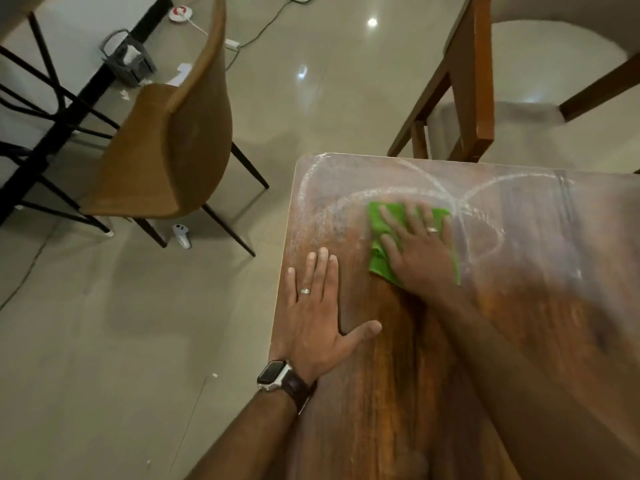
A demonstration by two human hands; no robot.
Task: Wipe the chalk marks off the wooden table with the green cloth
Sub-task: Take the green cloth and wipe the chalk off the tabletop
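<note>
Green cloth lying on the wooden table, pressed flat under our right hand, fingers spread and straight, gripping nothing. Chalk marks loop just beyond it toward the far edge. Our left hand rests open, palm down, near the table's left edge; a watch is on its wrist.

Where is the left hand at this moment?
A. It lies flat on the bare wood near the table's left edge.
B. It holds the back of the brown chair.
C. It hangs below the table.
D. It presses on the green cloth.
A: the left hand lies flat with straight fingers on the wooden table near its left edge, apart from the green cloth, which the right hand presses down.
</note>
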